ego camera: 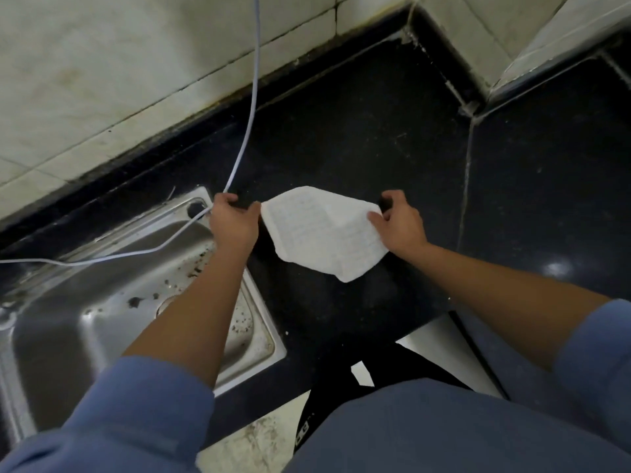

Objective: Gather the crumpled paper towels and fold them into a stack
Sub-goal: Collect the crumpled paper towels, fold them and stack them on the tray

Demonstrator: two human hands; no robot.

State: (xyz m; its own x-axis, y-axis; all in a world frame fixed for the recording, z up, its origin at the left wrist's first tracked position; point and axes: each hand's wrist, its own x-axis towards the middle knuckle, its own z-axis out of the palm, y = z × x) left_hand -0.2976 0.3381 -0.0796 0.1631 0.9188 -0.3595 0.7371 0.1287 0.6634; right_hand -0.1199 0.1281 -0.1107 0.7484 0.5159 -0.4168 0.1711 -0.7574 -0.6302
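On the black bench (pixel 358 138), just to the right of the steel sink (pixel 102 302), a single white paper towel (pixel 324 233) is stretched out between the person's two hands. It is creased and lightly patterned, opened out into a rough four-cornered shape, with one corner pointing back toward the person. I cannot tell from here whether it lies flat on the dark surface or is held a little above it.

The left hand (pixel 234 223) has its fingers curled and pinches the towel's left corner, right at the bench edge of the sink. The right hand (pixel 399 223) grips the opposite side, with the thumb laid on top of the paper and the other fingers bent behind its edge. Both forearms are bare below pushed-up blue sleeves (pixel 136 411).

A thin white cable (pixel 251 107) hangs down in front of the tiled wall (pixel 102 63), passes just behind the left hand and trails away across the sink's rim to the left. The sink basin is flecked with dark bits of debris around its drain.
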